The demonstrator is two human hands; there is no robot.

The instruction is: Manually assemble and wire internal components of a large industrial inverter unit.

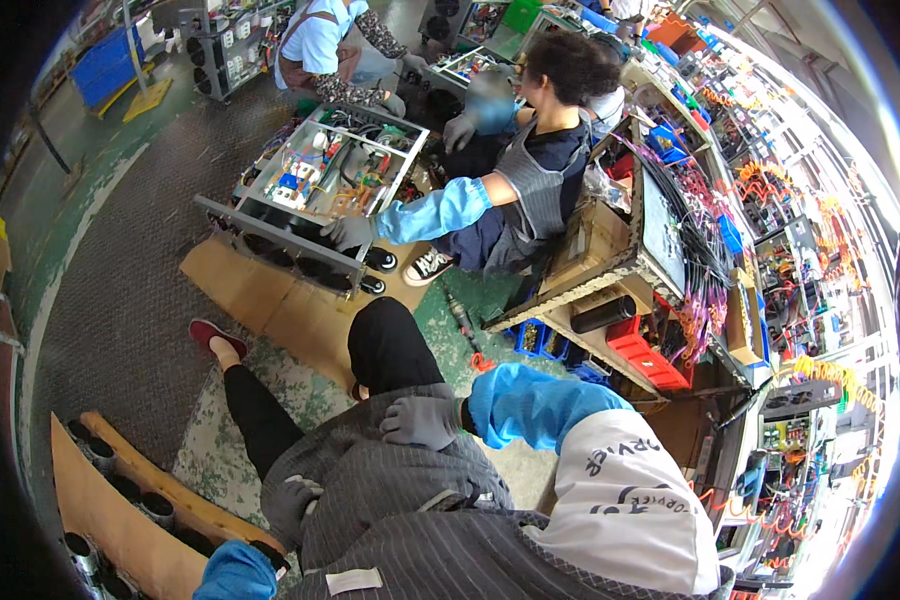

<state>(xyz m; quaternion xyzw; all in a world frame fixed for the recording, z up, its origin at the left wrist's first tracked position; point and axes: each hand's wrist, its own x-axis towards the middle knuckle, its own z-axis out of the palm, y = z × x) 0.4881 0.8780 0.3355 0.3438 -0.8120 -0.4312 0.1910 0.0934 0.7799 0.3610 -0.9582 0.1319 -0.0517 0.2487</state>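
Observation:
I am seated, a dark pinstriped apron (390, 490) spread over my lap. In a grey work glove, my right hand (420, 420) rests on the apron over my right thigh, its fingers laid loosely on the cloth. Similarly gloved, my left hand (292, 508) lies against my left thigh with its fingers partly showing; it holds nothing that I can see. Beyond my knees sits an open metal electrical chassis (315, 180) full of wires and components. A co-worker's gloved hand (350, 232) touches its near edge.
A seated co-worker (540, 170) and another crouching person (325, 50) are by the chassis. A cardboard sheet (270, 300) lies on the floor, with a power screwdriver (460, 315) nearby. Shelving with a red bin (645, 355) stands right; a wooden board (120, 520) with black cylinders is lower left.

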